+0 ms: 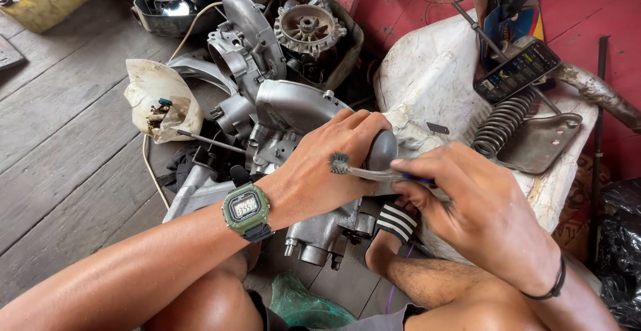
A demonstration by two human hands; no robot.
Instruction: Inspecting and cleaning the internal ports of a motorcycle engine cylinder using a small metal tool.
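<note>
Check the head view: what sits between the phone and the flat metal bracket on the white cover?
In the head view, a dark coil spring lies between the phone and the metal bracket, on the white cover. A thin rod also crosses there.

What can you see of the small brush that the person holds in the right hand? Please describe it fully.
The toothbrush is small, with a pale, dirty handle and dark, splayed, worn bristles at its left end. It lies almost level, with the bristles pointing up. The right hand pinches its handle between thumb and fingers, hiding the rear end. The head is over the back of the left hand, which grips a grey metal engine casing; whether the bristles touch anything is unclear.
</note>
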